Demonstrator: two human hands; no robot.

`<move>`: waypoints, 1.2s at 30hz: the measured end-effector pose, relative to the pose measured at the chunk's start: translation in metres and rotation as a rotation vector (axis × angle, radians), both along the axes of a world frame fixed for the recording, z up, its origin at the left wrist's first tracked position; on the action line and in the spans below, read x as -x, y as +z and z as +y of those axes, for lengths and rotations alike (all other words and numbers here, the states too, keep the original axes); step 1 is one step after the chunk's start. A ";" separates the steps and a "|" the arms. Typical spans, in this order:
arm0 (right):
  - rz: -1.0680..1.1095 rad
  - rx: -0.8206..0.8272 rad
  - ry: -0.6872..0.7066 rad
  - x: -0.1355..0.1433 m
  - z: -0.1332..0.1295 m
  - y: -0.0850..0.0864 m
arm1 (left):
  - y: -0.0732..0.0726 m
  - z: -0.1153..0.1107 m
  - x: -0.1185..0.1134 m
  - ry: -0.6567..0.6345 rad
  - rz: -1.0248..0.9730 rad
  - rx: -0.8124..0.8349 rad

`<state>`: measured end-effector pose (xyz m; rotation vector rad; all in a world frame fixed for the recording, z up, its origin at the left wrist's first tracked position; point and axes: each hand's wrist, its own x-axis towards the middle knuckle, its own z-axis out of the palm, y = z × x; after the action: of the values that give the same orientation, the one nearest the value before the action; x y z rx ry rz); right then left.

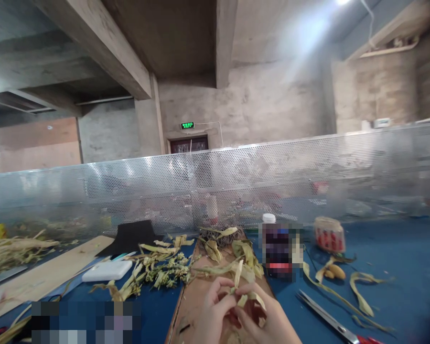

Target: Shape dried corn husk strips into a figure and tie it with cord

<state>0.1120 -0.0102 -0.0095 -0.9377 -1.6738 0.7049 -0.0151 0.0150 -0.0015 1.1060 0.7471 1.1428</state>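
Note:
Over a brown board point(193, 306), my left hand point(215, 310) and my right hand point(263, 315) meet, fingertips pinched together. Between them is a pale dried leaf strip point(238, 274), one end standing up above the fingers. More of the pale strip curls out by my right fingers. What the fingertips grip at the centre is partly hidden. Further up the board lie loose dried leaves point(245, 253) and a tangle of grey wiry coils point(220, 235). To the right of my hands rests a pair of scissors point(329, 317) with red handles, its blades pointing away to the left.
Small greenish leaf pieces point(168, 271) are heaped left of the board, near a white flat box point(107, 271). A capped bottle point(268, 219), partly blurred out, and a woven basket-like container point(329, 234) stand right. A perforated metal screen point(236, 177) runs behind the blue table.

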 end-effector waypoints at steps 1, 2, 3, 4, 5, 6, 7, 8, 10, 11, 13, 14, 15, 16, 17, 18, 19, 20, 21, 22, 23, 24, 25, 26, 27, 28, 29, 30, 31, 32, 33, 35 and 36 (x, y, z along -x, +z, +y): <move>0.003 0.011 0.011 -0.001 -0.001 0.001 | -0.001 0.001 0.000 -0.008 -0.013 0.002; 0.016 0.022 0.020 -0.001 -0.001 0.003 | -0.003 0.002 0.000 -0.019 -0.025 0.003; 0.040 0.032 0.030 -0.001 -0.001 0.003 | -0.004 0.003 0.000 -0.030 -0.039 0.005; 0.077 0.040 0.038 -0.001 -0.002 0.004 | -0.005 0.004 0.000 -0.033 -0.054 0.010; 0.122 0.050 0.046 -0.001 -0.002 0.005 | -0.005 0.004 0.000 -0.032 -0.067 0.013; 0.170 0.064 0.051 -0.001 -0.002 0.005 | -0.005 0.004 0.000 -0.027 -0.077 0.009; 0.214 0.083 0.053 -0.001 -0.002 0.005 | -0.005 0.004 0.001 -0.018 -0.079 -0.001; 0.252 0.103 0.051 -0.001 -0.002 0.006 | -0.004 0.004 0.001 -0.010 -0.067 -0.017; 0.308 0.129 0.033 -0.002 -0.001 0.005 | -0.001 0.003 0.001 -0.004 -0.008 -0.076; 0.330 0.134 0.025 -0.002 0.000 0.005 | 0.000 0.002 0.001 0.002 0.025 -0.113; 0.368 0.147 0.040 -0.003 0.002 0.004 | 0.002 0.000 0.000 0.042 0.078 -0.189; 0.384 0.157 0.061 -0.003 0.003 0.004 | 0.002 -0.002 -0.001 0.071 0.094 -0.222; 0.398 0.167 0.089 -0.003 0.005 0.003 | 0.003 -0.004 -0.001 0.100 0.103 -0.248; 0.409 0.179 0.119 -0.003 0.006 0.003 | 0.004 -0.006 -0.002 0.126 0.109 -0.269; 0.420 0.186 0.141 -0.003 0.007 0.003 | 0.006 -0.007 -0.003 0.144 0.113 -0.283; 0.426 0.187 0.154 -0.003 0.008 0.002 | 0.007 -0.009 -0.004 0.154 0.114 -0.291; 0.430 0.187 0.155 -0.004 0.008 0.002 | 0.008 -0.011 -0.005 0.158 0.116 -0.295; 0.429 0.190 0.149 -0.004 0.009 0.002 | 0.010 -0.012 -0.006 0.158 0.118 -0.301; 0.428 0.196 0.136 -0.005 0.009 0.002 | 0.011 -0.013 -0.006 0.157 0.119 -0.307; 0.426 0.201 0.116 -0.005 0.009 0.003 | 0.011 -0.014 -0.006 0.155 0.120 -0.313; 0.419 0.205 0.098 -0.006 0.009 0.003 | 0.011 -0.014 -0.006 0.153 0.121 -0.319; 0.406 0.204 0.083 -0.007 0.009 0.004 | 0.011 -0.013 -0.006 0.152 0.125 -0.325; 0.388 0.197 0.069 -0.008 0.009 0.004 | 0.010 -0.013 -0.006 0.152 0.130 -0.331; 0.369 0.180 0.058 -0.008 0.009 0.005 | 0.009 -0.011 -0.006 0.154 0.137 -0.337; 0.352 0.159 0.051 -0.009 0.010 0.005 | 0.007 -0.010 -0.006 0.156 0.144 -0.341; 0.339 0.145 0.043 -0.009 0.010 0.005 | 0.005 -0.008 -0.006 0.160 0.150 -0.346; 0.331 0.139 0.030 -0.008 0.010 0.004 | 0.003 -0.006 -0.006 0.164 0.156 -0.353; 0.325 0.141 0.017 -0.008 0.011 0.003 | 0.000 -0.004 -0.006 0.163 0.160 -0.358; 0.318 0.145 0.005 -0.007 0.012 0.002 | -0.002 -0.002 -0.006 0.156 0.162 -0.357; 0.309 0.148 -0.008 -0.007 0.012 0.000 | -0.005 -0.001 -0.005 0.147 0.161 -0.349; 0.299 0.148 -0.023 -0.006 0.013 -0.002 | -0.007 0.001 -0.005 0.140 0.157 -0.335; 0.270 0.130 -0.054 -0.005 0.013 -0.005 | -0.010 0.002 -0.004 0.138 0.155 -0.303; 0.249 0.115 -0.075 -0.005 0.013 -0.006 | -0.011 0.003 -0.003 0.143 0.157 -0.290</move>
<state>0.1170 0.0024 -0.0152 -0.9467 -1.3850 0.8389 -0.0120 0.0180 -0.0121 1.4156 0.8098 1.3255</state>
